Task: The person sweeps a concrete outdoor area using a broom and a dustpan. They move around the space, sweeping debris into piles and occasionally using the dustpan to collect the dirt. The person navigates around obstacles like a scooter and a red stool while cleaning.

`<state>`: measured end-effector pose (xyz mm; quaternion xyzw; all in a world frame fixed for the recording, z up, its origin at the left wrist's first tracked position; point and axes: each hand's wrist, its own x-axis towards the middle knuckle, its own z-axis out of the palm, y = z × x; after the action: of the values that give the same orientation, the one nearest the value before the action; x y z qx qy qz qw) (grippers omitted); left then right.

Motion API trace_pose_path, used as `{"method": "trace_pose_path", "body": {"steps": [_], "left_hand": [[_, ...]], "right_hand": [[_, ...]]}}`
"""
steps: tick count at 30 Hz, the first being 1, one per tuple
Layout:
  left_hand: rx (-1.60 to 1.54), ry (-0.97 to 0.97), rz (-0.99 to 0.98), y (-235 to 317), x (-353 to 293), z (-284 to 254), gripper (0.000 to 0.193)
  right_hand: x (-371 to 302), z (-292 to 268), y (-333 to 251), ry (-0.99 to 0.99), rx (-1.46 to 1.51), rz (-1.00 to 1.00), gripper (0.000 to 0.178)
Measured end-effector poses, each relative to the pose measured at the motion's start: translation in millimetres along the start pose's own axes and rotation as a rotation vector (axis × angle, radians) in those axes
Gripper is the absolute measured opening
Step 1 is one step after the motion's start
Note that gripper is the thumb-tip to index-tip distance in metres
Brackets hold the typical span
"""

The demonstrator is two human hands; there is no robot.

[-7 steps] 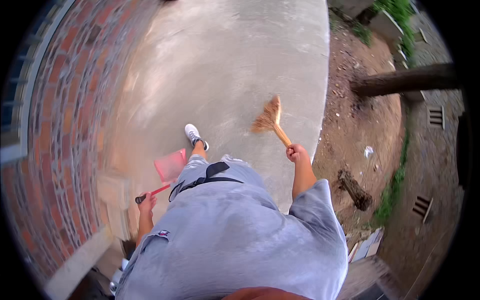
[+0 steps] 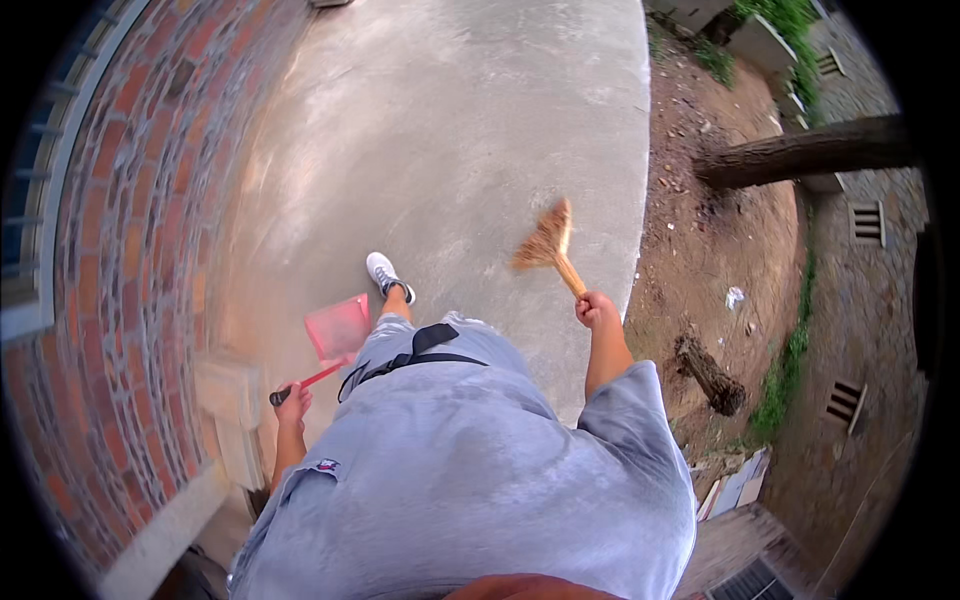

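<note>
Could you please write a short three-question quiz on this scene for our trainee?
1. What does the left hand hold?
2. True or false: the broom is in the right hand.
3. What borders the right edge of the concrete paving in the picture?
A) the brick wall
B) bare soil
C) the barred window

Key:
1. A pink dustpan, by its handle.
2. True.
3. B.
</note>
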<state>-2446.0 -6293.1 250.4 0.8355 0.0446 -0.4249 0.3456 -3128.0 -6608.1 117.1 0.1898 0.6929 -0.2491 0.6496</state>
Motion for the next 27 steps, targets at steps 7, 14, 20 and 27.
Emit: {"method": "trace_pose_path", "body": {"steps": [7, 14, 20, 27], "left_hand": [[-0.035, -0.068, 0.278, 127, 86, 44, 0.013], [-0.072, -0.024, 0.521, 165, 146, 45, 0.01], [-0.092, -0.072, 0.311, 171, 167, 20, 0.008], [-0.005, 0.03, 0.027, 147, 172, -24, 0.003]], "right_hand": [[-60, 63, 17, 0.378, -0.27, -0.572, 0.017], [-36, 178, -15, 0.186, -0.318, -0.233, 0.008], [37, 331, 0, -0.1, -0.403, -0.231, 0.012], [-38, 590, 124, -0.438, -1.374, -0.488, 0.019]]}}
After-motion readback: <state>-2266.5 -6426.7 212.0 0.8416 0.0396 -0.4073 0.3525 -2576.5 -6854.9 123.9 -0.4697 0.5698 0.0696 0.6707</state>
